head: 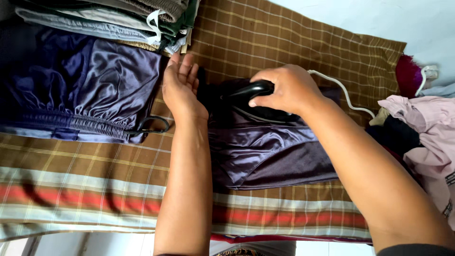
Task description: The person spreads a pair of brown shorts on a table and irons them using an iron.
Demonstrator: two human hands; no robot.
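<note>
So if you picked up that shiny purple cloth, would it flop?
Probably, yes. The purple cloth lies in soft folds under the iron, so it looks floppy. Its shiny surface suggests it is slippery, and it seems thin and light.

A brown checked cloth (284, 42) covers the surface — satin garment (265, 151), dark satin shorts (85, 90), folded stack (118, 19) lie on it.

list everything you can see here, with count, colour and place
black clothes iron: 1, black, centre, on the satin garment
dark purple satin garment: 1, purple, centre
navy satin garment with elastic waistband: 1, navy, left
checked brown cloth: 1, brown with red stripes, underneath everything
folded clothes stack: 1, grey and green, top left
white cord: 1, white, right of iron
pink clothes pile: 1, pink, right edge
left hand: flat, beside iron
right hand: gripping iron handle
</note>
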